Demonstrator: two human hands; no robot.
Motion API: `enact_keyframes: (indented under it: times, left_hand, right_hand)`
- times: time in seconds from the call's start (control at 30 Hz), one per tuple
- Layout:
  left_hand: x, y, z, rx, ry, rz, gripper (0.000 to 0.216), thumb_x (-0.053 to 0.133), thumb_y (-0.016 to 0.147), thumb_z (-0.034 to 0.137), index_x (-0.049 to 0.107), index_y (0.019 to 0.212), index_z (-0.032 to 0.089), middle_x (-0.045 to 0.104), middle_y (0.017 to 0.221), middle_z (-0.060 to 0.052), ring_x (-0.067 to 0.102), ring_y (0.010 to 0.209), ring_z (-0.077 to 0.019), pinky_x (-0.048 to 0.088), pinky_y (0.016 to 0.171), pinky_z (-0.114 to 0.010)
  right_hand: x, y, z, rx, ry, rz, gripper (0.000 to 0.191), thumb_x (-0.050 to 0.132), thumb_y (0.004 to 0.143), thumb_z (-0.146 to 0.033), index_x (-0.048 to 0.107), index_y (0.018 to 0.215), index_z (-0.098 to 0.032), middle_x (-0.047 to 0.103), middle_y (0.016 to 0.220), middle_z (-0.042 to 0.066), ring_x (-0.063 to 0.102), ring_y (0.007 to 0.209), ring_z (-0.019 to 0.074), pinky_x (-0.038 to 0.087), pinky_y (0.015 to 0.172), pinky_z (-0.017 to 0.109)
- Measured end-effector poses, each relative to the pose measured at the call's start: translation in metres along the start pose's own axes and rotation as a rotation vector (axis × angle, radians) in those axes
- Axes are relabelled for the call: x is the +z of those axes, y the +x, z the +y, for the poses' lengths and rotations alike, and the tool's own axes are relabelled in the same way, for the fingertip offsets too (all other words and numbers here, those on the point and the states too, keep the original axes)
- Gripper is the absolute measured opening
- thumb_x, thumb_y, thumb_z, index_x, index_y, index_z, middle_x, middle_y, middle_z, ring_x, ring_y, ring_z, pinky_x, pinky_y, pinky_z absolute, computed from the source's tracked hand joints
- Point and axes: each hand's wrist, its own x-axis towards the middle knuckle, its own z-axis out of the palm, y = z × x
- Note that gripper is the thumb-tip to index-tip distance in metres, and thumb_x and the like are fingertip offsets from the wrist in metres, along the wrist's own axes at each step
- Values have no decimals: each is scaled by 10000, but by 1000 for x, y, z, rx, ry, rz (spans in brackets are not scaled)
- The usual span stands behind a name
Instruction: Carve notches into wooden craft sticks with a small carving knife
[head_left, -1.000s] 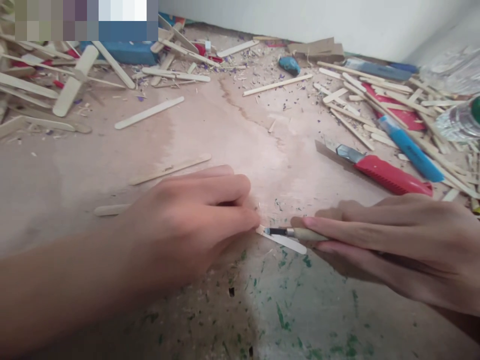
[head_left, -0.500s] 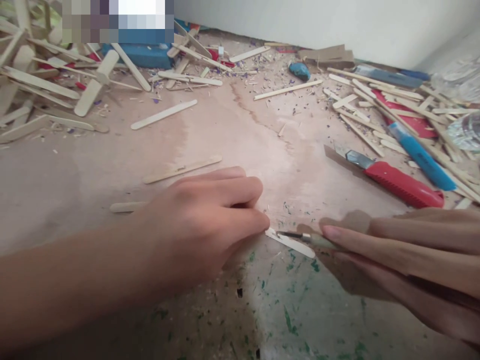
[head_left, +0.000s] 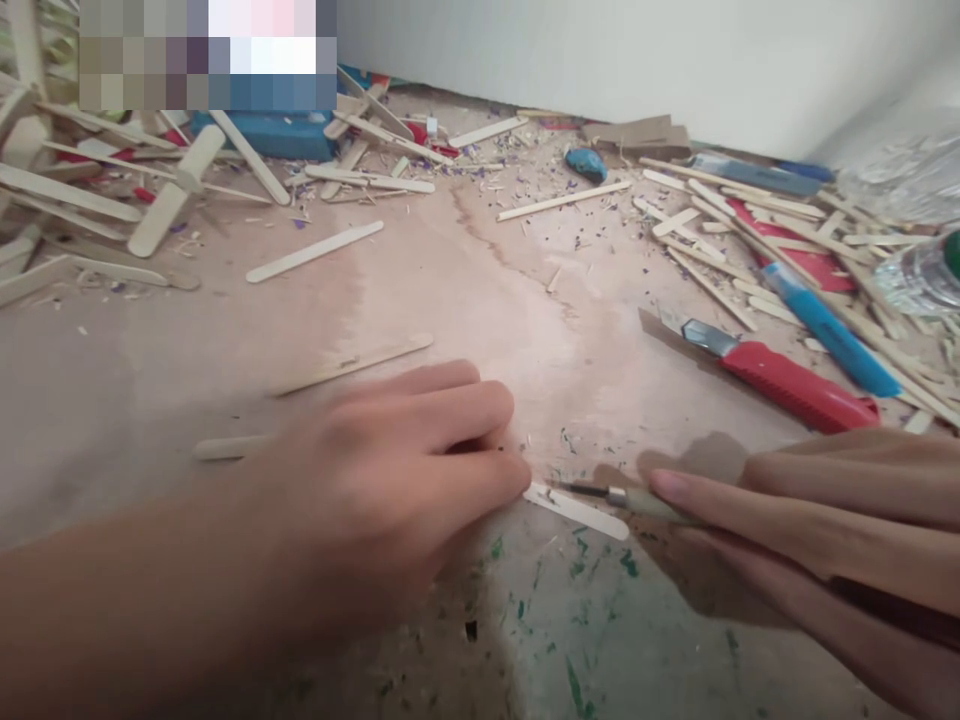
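My left hand (head_left: 397, 460) is closed, its fingertips pinching one end of a wooden craft stick (head_left: 581, 510) against the table. The stick's rounded free end points right, and a small cut shows in it close to my fingers. In my right hand (head_left: 817, 500) is a slim craft knife (head_left: 641, 503) with a pale handle, a metal collar and a thin dark blade. Its blade lies just above the cut; whether it touches the wood I cannot tell. Beyond my right hand lies a red box cutter (head_left: 795, 382) with its blade out.
Craft sticks (head_left: 169, 200) are heaped at the back left beside a blue box (head_left: 270, 135). More sticks, a blue cutter (head_left: 832, 330) and a clear bottle (head_left: 915, 275) lie at the right. A blue lump (head_left: 585, 165) sits among shavings near the white wall (head_left: 600, 60).
The whole view has shifted a little, so things appear lower and further left. The knife's blade sits slightly higher off the stick's cut. Both hands keep their grips.
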Motion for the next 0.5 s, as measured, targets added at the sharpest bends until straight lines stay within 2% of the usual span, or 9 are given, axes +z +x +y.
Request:
enact_keyframes:
  times: [0.17, 0.37, 0.5]
  left_hand:
    - [3, 0, -2, -7, -13, 1, 415, 534, 1239, 91, 746, 907, 221, 807, 1042, -8, 742, 935, -163, 611, 846, -337]
    - [4, -1, -2, -6, -14, 3, 395, 540, 1264, 128, 765, 959, 238, 827, 1072, 7, 761, 954, -163, 623, 881, -344]
    - [5, -2, -2, 4, -1, 10, 315, 580, 1270, 117, 792, 1070, 238, 848, 1146, 20, 769, 1009, -172, 618, 967, -350]
  right_hand:
    - [3, 6, 0, -11, 46, 0, 727, 511, 1240, -159, 503, 1939, -360, 901, 1033, 14, 840, 727, 223, 674, 595, 348]
    - [2, 10, 0, 29, 148, -17, 751, 520, 1240, -140, 468, 1941, -405, 911, 1049, -9, 847, 748, 222, 698, 621, 353]
    - [-1, 8, 2, -8, 85, 32, 587, 568, 1230, -100, 688, 1769, -298, 938, 1084, 16, 865, 748, 199, 700, 625, 317]
